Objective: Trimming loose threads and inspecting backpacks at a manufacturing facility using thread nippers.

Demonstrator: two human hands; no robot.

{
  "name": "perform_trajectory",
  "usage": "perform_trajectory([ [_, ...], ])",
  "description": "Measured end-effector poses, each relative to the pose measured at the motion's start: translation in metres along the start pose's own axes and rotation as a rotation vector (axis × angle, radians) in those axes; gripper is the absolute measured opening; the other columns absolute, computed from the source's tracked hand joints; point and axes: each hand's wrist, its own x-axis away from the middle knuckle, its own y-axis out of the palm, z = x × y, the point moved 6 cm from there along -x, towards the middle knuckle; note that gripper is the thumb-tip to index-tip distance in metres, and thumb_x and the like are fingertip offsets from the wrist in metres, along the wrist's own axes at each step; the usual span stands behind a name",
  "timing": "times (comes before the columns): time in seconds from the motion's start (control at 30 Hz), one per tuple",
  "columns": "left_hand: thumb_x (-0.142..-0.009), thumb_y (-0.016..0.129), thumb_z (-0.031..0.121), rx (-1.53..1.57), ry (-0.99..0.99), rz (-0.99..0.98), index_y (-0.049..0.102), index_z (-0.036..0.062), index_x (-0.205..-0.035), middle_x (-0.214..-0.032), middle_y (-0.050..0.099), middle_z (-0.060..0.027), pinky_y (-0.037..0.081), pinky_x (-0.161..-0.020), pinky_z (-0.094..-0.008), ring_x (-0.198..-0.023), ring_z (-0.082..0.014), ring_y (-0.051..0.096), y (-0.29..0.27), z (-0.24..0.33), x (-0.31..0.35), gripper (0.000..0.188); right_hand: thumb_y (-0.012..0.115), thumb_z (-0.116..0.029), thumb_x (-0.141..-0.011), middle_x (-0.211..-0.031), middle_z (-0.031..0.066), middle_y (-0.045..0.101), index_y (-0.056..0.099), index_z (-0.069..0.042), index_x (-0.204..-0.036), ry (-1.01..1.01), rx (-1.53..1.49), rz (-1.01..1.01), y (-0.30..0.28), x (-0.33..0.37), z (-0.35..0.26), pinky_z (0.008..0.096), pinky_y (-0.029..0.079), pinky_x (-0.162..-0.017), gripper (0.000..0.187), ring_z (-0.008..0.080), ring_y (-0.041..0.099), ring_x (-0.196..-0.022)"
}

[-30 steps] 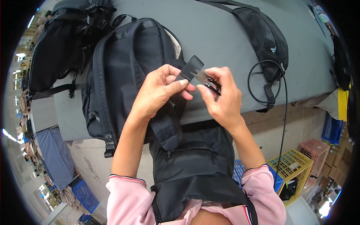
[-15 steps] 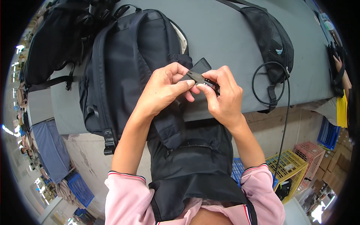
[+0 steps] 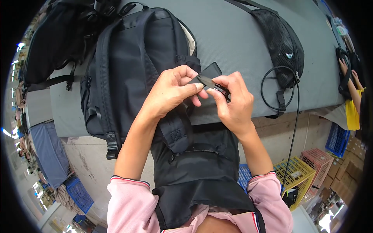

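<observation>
While the black backpack [image 3: 132, 73] lay on the grey table [image 3: 241, 42], its webbing strap [image 3: 208, 73] was pinched by the left hand [image 3: 171, 95]; the plastic buckle [image 3: 218, 87] was gripped by the right hand [image 3: 233, 103]. The strap was judged light, limp, best held near the stiff buckle.

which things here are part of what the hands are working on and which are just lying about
In hand:
left hand
right hand
black webbing strap
small black buckle
black backpack

Lying about:
black mesh sling bag
second black bag
black cable loop
grey table
yellow crate
</observation>
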Motion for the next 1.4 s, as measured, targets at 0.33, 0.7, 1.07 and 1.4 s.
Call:
perform_trajectory([
  [0.33,-0.087,0.059,0.005,-0.122,0.117,0.032,0.060,0.0003,-0.097,-0.078,0.066,-0.0057,0.047,-0.058,-0.0203,-0.064,-0.0077,0.060,0.001,-0.005,0.000,0.011,0.071,-0.001,-0.076,-0.074,-0.0016,0.049,0.059,-0.001,-0.090,0.559,-0.725,-0.040,-0.001,-0.002,0.023,0.0195,0.038,-0.050,0.018,0.0035,0.046,-0.059],
  [0.7,-0.089,0.054,0.005,0.036,0.175,-0.124,0.045,-0.0042,-0.131,-0.109,0.064,-0.0164,0.047,-0.089,-0.0269,-0.099,-0.0157,0.061,-0.002,0.007,0.026,0.045,0.064,0.006,-0.048,-0.060,0.0013,0.046,0.066,-0.003,-0.092,-0.422,-0.043,0.079,0.010,0.013,-0.023,0.0276,0.039,-0.043,0.045,0.0152,0.048,-0.047],
  [1.07,-0.090,0.059,0.010,0.153,0.091,-0.013,0.052,-0.0045,-0.116,-0.093,0.066,-0.0112,0.051,-0.076,-0.0255,-0.081,-0.0146,0.065,-0.007,-0.008,0.015,0.031,0.068,-0.001,-0.070,-0.086,0.0079,0.055,0.058,-0.006,-0.103,0.031,-0.136,-0.057,-0.008,0.005,-0.004,0.0285,0.046,-0.051,0.035,0.0189,0.057,-0.060],
  [1.4,-0.091,0.056,0.009,0.073,0.107,-0.018,0.054,-0.0056,-0.114,-0.091,0.067,-0.0107,0.053,-0.071,-0.0263,-0.077,-0.0154,0.065,-0.003,-0.010,0.016,0.027,0.068,-0.002,-0.071,-0.077,0.0065,0.053,0.065,-0.007,-0.095,0.015,-0.145,-0.151,-0.002,-0.002,-0.001,0.0299,0.045,-0.052,0.025,0.0199,0.057,-0.059],
])
